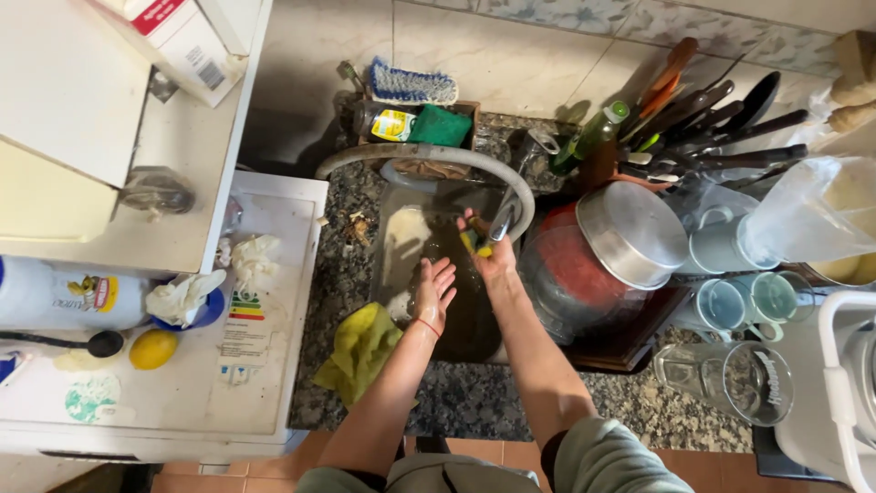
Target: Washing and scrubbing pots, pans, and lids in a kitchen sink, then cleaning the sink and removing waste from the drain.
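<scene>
left hand [434, 290]: i see it spread flat in the sink [401, 239]
right hand [491, 256]: i see it pinching a yellow sponge [473, 243] under the tap [507, 215]

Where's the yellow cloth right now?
In the head view, the yellow cloth lies crumpled on the granite counter at the sink's front-left corner, just left of the left hand and forearm.
</scene>
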